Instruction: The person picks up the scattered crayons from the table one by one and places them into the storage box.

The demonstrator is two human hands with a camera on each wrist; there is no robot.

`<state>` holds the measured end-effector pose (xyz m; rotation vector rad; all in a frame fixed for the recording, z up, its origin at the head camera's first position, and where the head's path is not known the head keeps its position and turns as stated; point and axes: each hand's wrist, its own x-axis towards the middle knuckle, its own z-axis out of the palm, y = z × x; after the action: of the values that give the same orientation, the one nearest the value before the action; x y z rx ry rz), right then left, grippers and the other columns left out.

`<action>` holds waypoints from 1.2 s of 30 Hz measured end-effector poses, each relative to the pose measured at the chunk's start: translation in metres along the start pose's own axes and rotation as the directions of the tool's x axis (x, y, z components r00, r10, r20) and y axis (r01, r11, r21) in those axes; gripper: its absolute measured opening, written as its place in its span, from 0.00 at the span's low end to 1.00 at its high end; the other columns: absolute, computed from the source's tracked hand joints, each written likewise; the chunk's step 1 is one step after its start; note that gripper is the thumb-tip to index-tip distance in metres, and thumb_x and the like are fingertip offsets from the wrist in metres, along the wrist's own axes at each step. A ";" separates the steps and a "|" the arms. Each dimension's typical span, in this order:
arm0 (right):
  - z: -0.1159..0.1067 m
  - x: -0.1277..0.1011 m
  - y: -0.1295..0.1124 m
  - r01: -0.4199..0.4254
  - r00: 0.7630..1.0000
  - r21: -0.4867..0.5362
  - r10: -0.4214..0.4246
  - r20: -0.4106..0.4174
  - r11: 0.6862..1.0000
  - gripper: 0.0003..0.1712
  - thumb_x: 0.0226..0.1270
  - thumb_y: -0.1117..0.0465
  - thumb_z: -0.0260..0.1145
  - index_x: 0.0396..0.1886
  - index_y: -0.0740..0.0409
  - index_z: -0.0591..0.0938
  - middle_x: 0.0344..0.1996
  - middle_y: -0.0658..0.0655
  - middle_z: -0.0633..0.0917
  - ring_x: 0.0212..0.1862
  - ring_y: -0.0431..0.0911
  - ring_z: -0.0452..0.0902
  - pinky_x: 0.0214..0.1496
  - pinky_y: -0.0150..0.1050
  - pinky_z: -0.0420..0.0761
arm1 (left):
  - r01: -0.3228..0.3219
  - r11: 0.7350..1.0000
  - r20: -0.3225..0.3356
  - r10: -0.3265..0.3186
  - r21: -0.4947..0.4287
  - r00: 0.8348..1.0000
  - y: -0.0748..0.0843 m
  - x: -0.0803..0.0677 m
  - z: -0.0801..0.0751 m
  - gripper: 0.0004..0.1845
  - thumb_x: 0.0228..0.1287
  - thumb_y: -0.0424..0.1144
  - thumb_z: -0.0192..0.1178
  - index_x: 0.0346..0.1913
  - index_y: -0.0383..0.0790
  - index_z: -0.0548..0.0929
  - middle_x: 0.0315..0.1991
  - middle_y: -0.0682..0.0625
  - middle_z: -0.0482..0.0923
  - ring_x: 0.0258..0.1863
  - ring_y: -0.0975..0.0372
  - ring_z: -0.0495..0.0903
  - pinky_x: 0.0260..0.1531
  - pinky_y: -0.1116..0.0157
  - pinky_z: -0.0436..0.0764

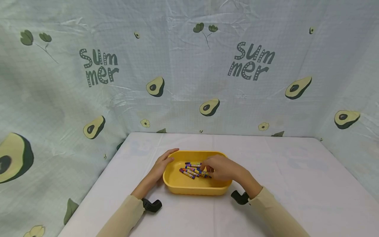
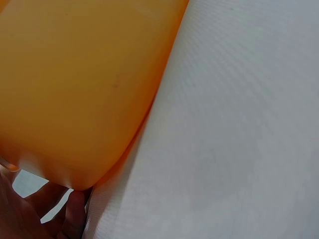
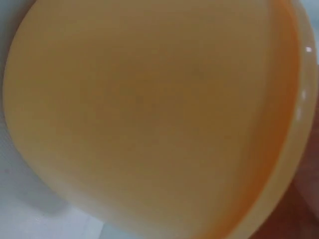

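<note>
A yellow plastic tray (image 1: 195, 191) with rounded corners stands on the white-covered table. Several crayons (image 1: 187, 174) with yellow and purple wrappers lie in a loose pile on its floor. At the tray's left end my left hand (image 1: 160, 167) holds the side, thumb at the rim and fingers along the outside; the left wrist view shows fingers (image 2: 75, 214) against the wall. My right hand (image 1: 223, 167) reaches over the right rim, its bent fingers down at the crayons. Whether they pinch one is hidden. The right wrist view shows mostly the blurred tray wall (image 3: 149, 109).
A white cloth (image 1: 281, 171) covers the table on all sides of the tray. Behind it hangs a pale curtain (image 1: 183, 65) printed with avocados and lettering. Black wrist devices (image 1: 152, 205) sit at both sleeve cuffs, near the tray's front corners.
</note>
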<state>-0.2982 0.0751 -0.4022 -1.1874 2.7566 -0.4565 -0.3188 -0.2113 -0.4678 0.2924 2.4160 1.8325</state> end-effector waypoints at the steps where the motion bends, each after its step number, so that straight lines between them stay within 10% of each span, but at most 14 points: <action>1: 0.000 0.000 0.000 0.005 1.000 0.008 -0.005 0.003 1.000 0.12 0.68 0.69 0.67 0.47 0.52 0.89 0.31 0.47 0.84 0.34 0.38 0.74 0.39 0.31 0.79 | -0.001 1.000 0.000 0.001 -0.001 1.000 0.000 0.000 0.000 0.26 0.81 0.39 0.43 0.77 0.48 0.69 0.78 0.42 0.65 0.74 0.47 0.69 0.78 0.45 0.64; 36: 0.021 0.005 0.013 -0.052 0.999 0.057 0.052 -0.001 0.997 0.08 0.71 0.63 0.67 0.45 0.50 0.89 0.25 0.44 0.78 0.30 0.37 0.70 0.34 0.31 0.71 | -0.002 1.000 0.000 0.002 0.012 1.000 -0.001 0.000 -0.002 0.26 0.80 0.38 0.43 0.76 0.49 0.70 0.77 0.42 0.66 0.74 0.47 0.70 0.77 0.46 0.66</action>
<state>-0.3059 0.0748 -0.4258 -1.1007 2.7500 -0.5271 -0.3191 -0.2137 -0.4683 0.2955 2.4291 1.8192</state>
